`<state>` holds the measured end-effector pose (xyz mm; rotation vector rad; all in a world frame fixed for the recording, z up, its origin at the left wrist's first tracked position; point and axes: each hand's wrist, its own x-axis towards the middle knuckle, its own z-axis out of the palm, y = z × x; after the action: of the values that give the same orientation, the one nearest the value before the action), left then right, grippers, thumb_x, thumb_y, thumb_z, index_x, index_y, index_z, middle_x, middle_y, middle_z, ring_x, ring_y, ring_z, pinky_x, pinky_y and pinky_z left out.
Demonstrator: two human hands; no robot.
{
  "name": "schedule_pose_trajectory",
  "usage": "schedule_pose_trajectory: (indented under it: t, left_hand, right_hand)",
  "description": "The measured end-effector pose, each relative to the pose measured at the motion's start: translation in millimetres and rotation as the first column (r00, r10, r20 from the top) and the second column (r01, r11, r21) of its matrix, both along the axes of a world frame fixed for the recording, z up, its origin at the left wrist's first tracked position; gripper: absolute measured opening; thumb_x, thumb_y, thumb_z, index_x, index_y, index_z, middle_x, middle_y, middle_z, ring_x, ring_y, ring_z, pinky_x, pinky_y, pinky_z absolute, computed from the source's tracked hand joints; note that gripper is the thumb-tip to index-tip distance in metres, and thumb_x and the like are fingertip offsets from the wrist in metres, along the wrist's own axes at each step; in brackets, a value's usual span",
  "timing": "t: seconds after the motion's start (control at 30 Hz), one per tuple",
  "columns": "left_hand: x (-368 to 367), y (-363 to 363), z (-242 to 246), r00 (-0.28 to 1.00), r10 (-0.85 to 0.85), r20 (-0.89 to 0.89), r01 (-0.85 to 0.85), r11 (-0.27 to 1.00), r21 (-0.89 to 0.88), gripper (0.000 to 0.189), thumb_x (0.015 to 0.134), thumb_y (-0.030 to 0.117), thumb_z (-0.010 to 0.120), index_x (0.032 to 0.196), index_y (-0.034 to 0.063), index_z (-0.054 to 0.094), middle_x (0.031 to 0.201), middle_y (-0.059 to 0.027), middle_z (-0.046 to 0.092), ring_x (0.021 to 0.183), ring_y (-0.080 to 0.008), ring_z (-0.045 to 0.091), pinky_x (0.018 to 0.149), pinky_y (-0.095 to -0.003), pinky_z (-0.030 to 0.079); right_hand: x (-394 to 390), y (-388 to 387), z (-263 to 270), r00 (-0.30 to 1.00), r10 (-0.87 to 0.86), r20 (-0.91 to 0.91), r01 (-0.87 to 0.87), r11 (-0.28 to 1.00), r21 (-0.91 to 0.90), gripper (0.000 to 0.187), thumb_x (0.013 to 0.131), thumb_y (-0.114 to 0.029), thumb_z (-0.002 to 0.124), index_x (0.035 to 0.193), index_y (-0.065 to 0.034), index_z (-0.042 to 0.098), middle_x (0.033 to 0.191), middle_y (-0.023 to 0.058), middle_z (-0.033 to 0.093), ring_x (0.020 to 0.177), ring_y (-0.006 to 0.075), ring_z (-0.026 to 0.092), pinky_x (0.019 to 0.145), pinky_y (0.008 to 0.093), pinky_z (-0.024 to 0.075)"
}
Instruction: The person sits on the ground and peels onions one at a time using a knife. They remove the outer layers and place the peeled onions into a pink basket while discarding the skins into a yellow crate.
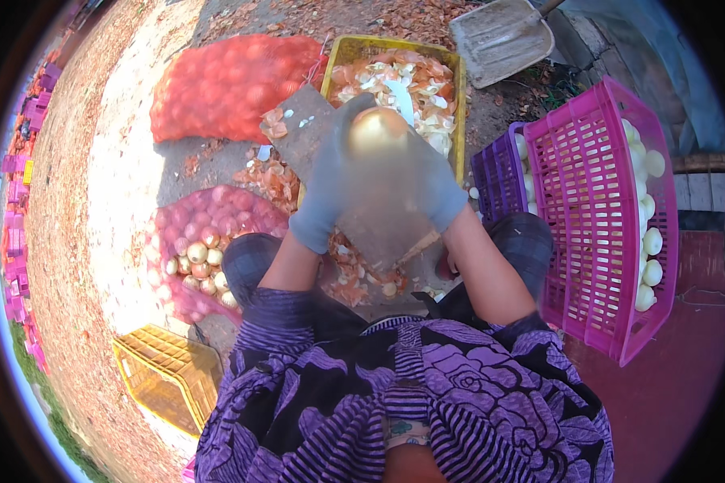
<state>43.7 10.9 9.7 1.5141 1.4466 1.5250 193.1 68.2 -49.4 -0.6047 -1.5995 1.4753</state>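
Between my gloved hands, above a board [305, 127] strewn with bits of skin, is a large yellow onion [377, 130]. My left hand [332, 175] grips it from the left, fingers curled round its far side. My right hand [438, 181] is at the onion's right side, with a knife whose pale blade [402, 99] points away from me past the onion. A blurred patch hides the lower palms and the knife's handle. Beyond the hands, a yellow crate [461, 121] holds onion skins [393, 69].
Left are a full red mesh sack [235, 84] and an open mesh sack of onions [181, 220]. A yellow crate [163, 374] lies nearer. Right stand a purple crate [498, 172] and a pink crate [580, 223] with peeled onions [652, 241]. A shovel [501, 39] lies at the back.
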Motion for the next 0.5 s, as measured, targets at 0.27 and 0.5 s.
schedule_pose_trajectory:
  t: [0.27, 0.5]
  left_hand:
    - [11, -4, 8, 0.932, 0.107, 0.345, -0.034, 0.977, -0.210, 0.053, 0.085, 0.016, 0.067, 0.131, -0.0001, 0.047, 0.122, -0.0118, 0.057, 0.112, -0.0224, 0.058, 0.095, -0.0344, 0.048]
    - [-4, -9, 20, 0.410, -0.106, 0.906, 0.304, 0.952, -0.026, 0.051, 0.093, 0.020, 0.054, 0.140, 0.0075, 0.039, 0.130, -0.0107, 0.054, 0.119, -0.0280, 0.055, 0.099, -0.0478, 0.046]
  right_hand:
    - [-8, -14, 42, 0.969, -0.247, -0.022, 0.217, 0.887, -0.408, 0.046, 0.093, -0.031, 0.065, 0.126, -0.0006, 0.054, 0.088, 0.0018, 0.063, 0.061, 0.0067, 0.056, 0.053, 0.0213, 0.0456]
    - [-1, -17, 45, 0.967, -0.132, 0.220, 0.201, 0.924, -0.326, 0.046, 0.093, -0.021, 0.061, 0.133, -0.0006, 0.050, 0.077, 0.0019, 0.062, 0.060, 0.0080, 0.057, 0.055, 0.0257, 0.0463]
